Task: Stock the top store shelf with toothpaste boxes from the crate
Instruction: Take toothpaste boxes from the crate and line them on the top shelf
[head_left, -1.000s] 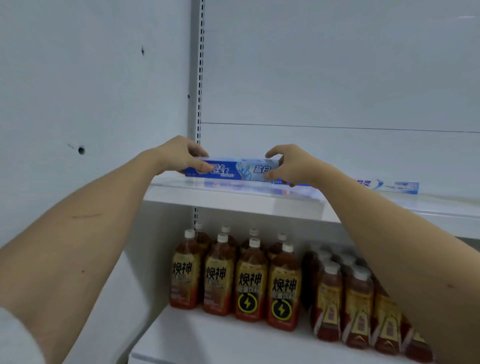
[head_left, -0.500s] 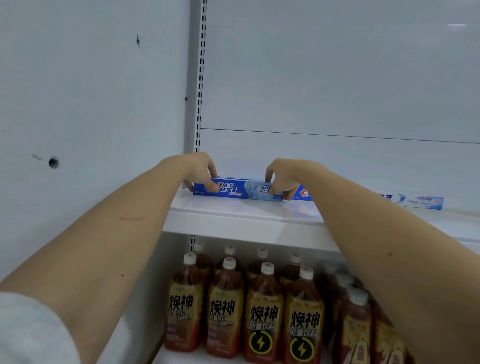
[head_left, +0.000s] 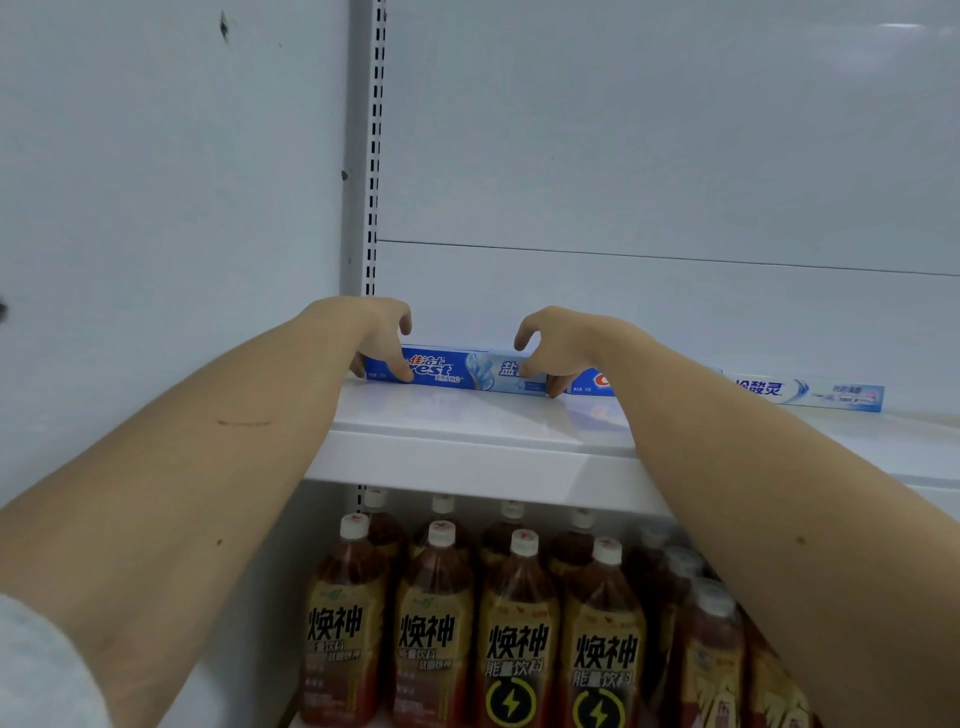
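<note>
blue toothpaste box set at the back left of the top shelf.
left hand and right hand pinch it with curled fingers; two more boxes lie to its right, much shelf unfilled, crate out of view.

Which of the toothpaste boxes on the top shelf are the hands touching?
The blue box at the far left, against the back wall. The left hand and the right hand touch it; the white box at the right lies untouched.
</note>
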